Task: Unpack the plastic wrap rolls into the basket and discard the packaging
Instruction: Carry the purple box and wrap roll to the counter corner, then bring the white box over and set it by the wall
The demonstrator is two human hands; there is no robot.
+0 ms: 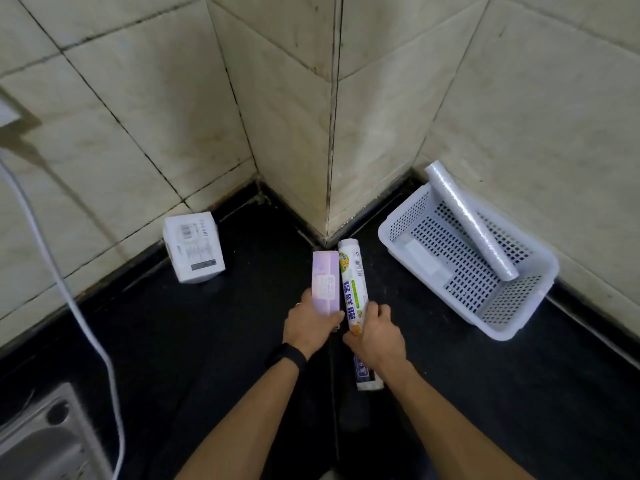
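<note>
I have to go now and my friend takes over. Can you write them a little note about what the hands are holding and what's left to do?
Left hand: holding the purple box.
Right hand: holding the printed roll, still in its wrapper.
Basket: on the dark counter at right, one bare roll leaning inside.
Done: one roll unpacked.
Left: unwrap both held items, put the rolls in the basket, throw away packaging.

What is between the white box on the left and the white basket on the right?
In the head view, between white box and basket: the tiled wall corner, two held packages below.
</note>
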